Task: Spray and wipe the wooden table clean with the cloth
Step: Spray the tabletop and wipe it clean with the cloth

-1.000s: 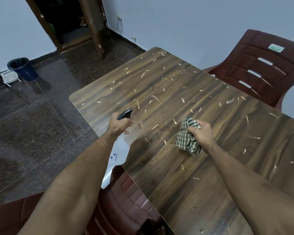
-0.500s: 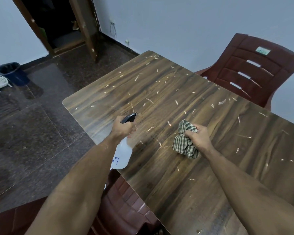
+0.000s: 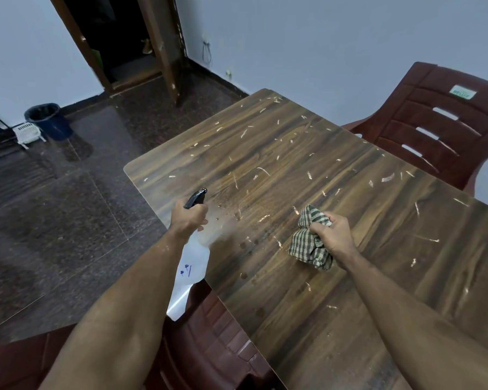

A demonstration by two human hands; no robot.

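Nearest the camera, two bare forearms reach out over the near edge of the wooden table [image 3: 307, 305], with a dark red plastic chair [image 3: 209, 347] tucked below between them. The left hand [image 3: 188, 218] is closed around the neck of a white spray bottle [image 3: 193, 266], whose black nozzle [image 3: 195, 197] points out across the tabletop; the bottle's body hangs down past the table edge. A faint mist and dark droplets [image 3: 237, 220] lie on the wood just ahead of the nozzle, so the step in hand looks like spraying. The right hand [image 3: 334, 235] is clenched on a bunched green checked cloth [image 3: 309, 240], which rests on the table well to the right of the bottle.

To spray well, the person would probably keep the nozzle aimed low over the wood, not past the edge at the floor, and wet each patch lightly so the pale shavings [image 3: 388, 178] scattered over the surface cling to the cloth instead of flying off.

How much liquid the opaque bottle holds cannot be told. Farther off, a second dark red chair [image 3: 440, 130] stands at the far right side. On the floor by the far wall sits a dark blue bin [image 3: 50, 122] with a black liner; its contents are not visible. A small white basket [image 3: 27, 133] beside it is too small to judge.
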